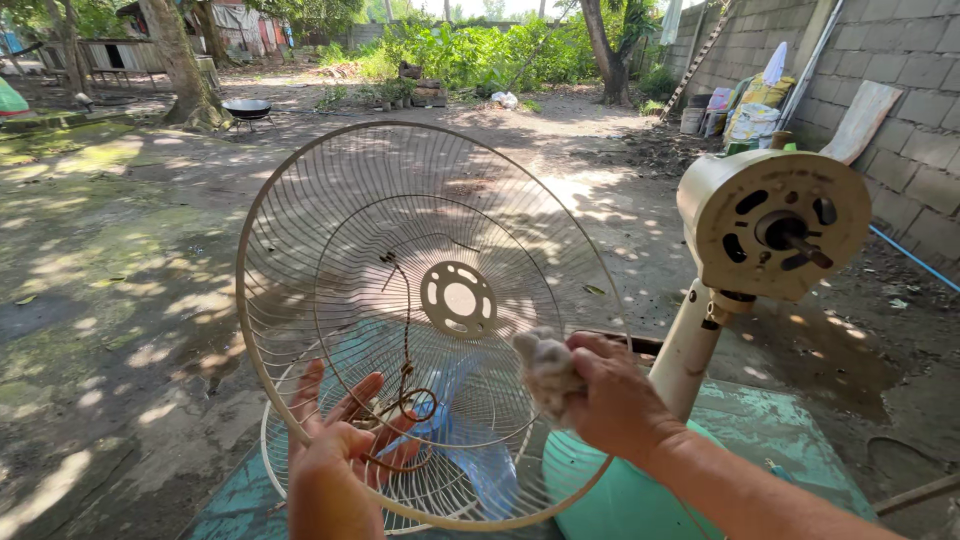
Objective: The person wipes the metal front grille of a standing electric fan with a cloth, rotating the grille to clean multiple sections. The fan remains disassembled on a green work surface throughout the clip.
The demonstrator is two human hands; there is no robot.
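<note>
Nearest the camera, the person's left hand has its fingers spread open behind the lower wires of a round cream-coloured wire fan guard, propping it upright rather than gripping it. The right hand is closed around a wad of pale crumpled cloth, which it presses against the guard's wires low on the right side.

The guard looks light and springy: thin wires fanning out from a small centre plate with round holes, bound by one outer rim. Those wires would likely bend under a hard squeeze, so the rim or the centre plate seems the firmer place to take hold. Rusty brown wire loops hang on it near the left hand and could snag fingers or the cloth.

Behind the guard, a second wire guard and a translucent blue fan blade lie on the worn turquoise counter, crowding the space beneath. To the right, just beside the guard's rim, stands the cream fan motor head on its tilted neck, its bare shaft pointing forward; swinging the guard rightward could knock it. Beyond lie a dirt yard, trees and a grey block wall.
</note>
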